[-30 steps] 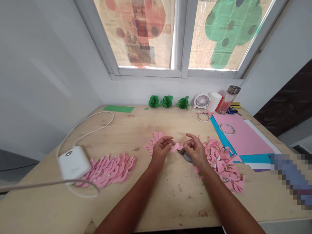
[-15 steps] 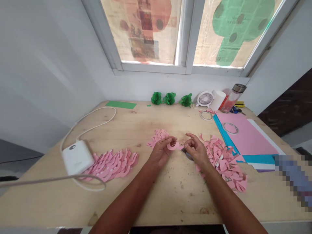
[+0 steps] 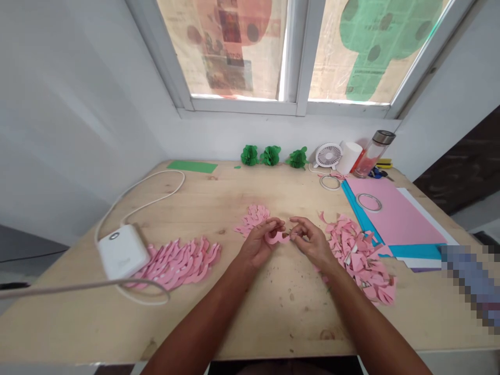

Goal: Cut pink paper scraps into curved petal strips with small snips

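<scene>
Near the middle of the table, my left hand [image 3: 261, 242] is closed on a small curved pink paper piece [image 3: 274, 238]. My right hand [image 3: 310, 242] pinches the right end of the same piece, thumb and forefinger together. Just behind my left hand lies a small cluster of pink cut pieces [image 3: 253, 217]. A heap of loose pink scraps [image 3: 361, 258] lies to the right of my right hand. Rows of wavy pink strips [image 3: 182, 263] are spread at the left. A dark object under my right hand is mostly hidden.
A white box [image 3: 123, 252] with a cable sits at the left. Three green paper balls [image 3: 270, 155], a small fan [image 3: 328, 155] and a bottle [image 3: 374, 155] stand along the back. Pink sheets [image 3: 394, 216] with a tape roll [image 3: 369, 202] lie at the right.
My right hand has shifted slightly left, closer to my left hand, and its fingers are drawn in more. The pink piece has tilted a little between my hands.
</scene>
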### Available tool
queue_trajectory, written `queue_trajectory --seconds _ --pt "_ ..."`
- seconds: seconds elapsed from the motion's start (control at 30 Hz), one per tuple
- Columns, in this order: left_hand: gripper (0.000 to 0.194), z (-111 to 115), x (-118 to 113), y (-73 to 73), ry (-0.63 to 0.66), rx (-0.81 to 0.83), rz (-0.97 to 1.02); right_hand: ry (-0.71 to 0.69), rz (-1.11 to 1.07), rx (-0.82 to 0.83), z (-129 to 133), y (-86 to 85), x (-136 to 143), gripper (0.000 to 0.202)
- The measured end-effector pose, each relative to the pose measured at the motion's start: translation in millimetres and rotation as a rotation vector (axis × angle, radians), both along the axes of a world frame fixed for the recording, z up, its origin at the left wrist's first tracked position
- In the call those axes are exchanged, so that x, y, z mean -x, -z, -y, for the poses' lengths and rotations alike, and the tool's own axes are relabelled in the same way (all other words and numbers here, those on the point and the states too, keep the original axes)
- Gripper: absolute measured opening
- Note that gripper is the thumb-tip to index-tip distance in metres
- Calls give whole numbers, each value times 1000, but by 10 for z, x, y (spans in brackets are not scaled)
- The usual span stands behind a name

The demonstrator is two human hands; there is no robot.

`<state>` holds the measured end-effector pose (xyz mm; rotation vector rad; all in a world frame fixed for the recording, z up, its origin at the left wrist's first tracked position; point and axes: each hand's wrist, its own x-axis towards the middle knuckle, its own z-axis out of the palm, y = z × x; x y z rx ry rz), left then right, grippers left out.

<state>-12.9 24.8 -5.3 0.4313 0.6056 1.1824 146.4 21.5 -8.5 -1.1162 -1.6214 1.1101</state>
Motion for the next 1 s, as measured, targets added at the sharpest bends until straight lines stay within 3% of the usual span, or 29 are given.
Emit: queue_trajectory --seconds 0.37,0.67,1.0 --pt "15 25 -31 -24 14 -12 -114 -110 -57 5 48 -44 35 29" --pt "16 44 -28 -63 20 -17 -107 -124 -71 -4 44 -47 30 25" --pt "19 42 -44 -12 47 17 -94 -125 -95 -20 57 -43 42 24"
